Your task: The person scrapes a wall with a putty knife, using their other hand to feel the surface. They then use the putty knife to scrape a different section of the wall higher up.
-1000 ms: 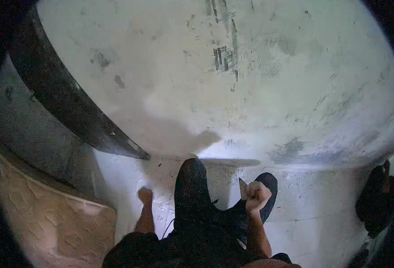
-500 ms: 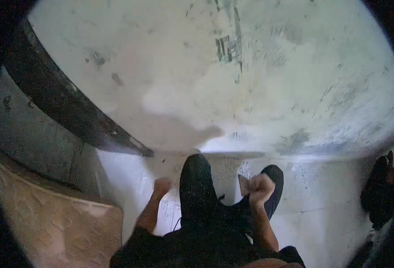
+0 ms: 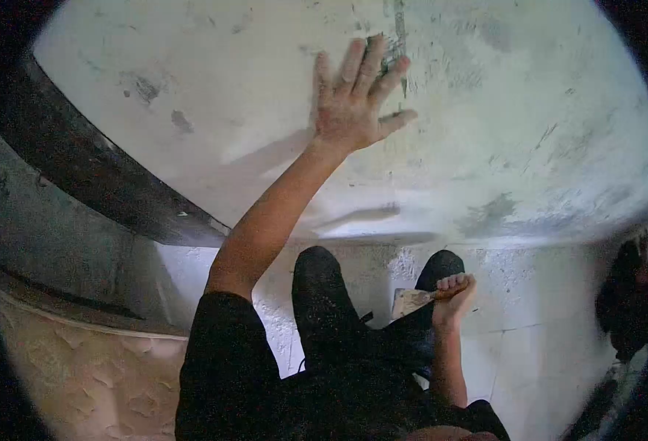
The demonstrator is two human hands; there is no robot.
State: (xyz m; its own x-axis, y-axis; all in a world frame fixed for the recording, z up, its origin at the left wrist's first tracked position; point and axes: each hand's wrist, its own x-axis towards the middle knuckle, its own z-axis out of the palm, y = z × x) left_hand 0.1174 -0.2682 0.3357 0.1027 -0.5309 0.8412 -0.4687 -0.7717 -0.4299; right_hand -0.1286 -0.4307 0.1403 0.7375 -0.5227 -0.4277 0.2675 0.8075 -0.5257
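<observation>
My left hand (image 3: 352, 103) is raised with its fingers spread, palm side toward the pale wall (image 3: 486, 140), over or against its dark scraped patch; whether it touches cannot be made out. It holds nothing. My right hand (image 3: 454, 298) is closed around the handle of a scraper (image 3: 410, 301), above my right knee. The scraper's flat blade points left. Grey smudges and scratch marks cover parts of the wall.
A dark band (image 3: 103, 162) runs down the wall's left side. At the lower left lies a patterned mattress (image 3: 89, 375). Dark items (image 3: 625, 301) hang or stand at the right edge. Pale tiled floor (image 3: 515, 353) shows around my legs.
My left hand has risen from beside my left knee to the wall, and its fingers have spread. My right hand has turned and shifted slightly right, with the scraper still in it.
</observation>
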